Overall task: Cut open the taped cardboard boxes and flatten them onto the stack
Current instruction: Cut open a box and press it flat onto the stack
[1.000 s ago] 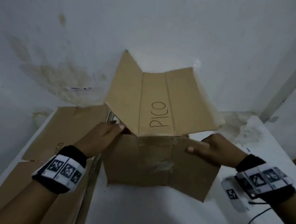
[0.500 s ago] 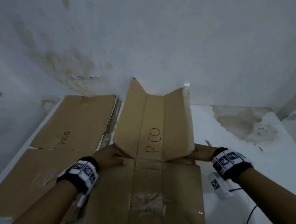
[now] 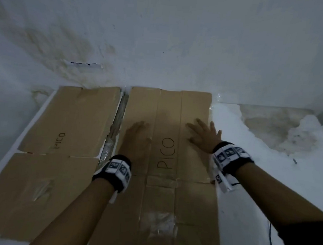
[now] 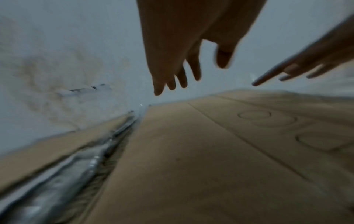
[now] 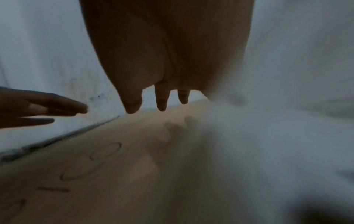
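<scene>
A flattened cardboard box marked "PICO" lies flat on the white table, its far edge against the wall. My left hand is spread over its left panel and my right hand over its right panel, fingers straight. In the left wrist view my left hand hovers just above the cardboard, with the right hand's fingers to its right. In the right wrist view the right hand casts a shadow on the cardboard. Neither hand holds anything.
A second flattened "PICO" box lies to the left, with crumpled clear tape in the gap between the two. The stained white wall stands behind. Bare white table lies to the right, with a thin black cable.
The upright far half of the box has been pushed down flat on the table. Both hands moved forward from the fold line onto the far panels and spread out.
</scene>
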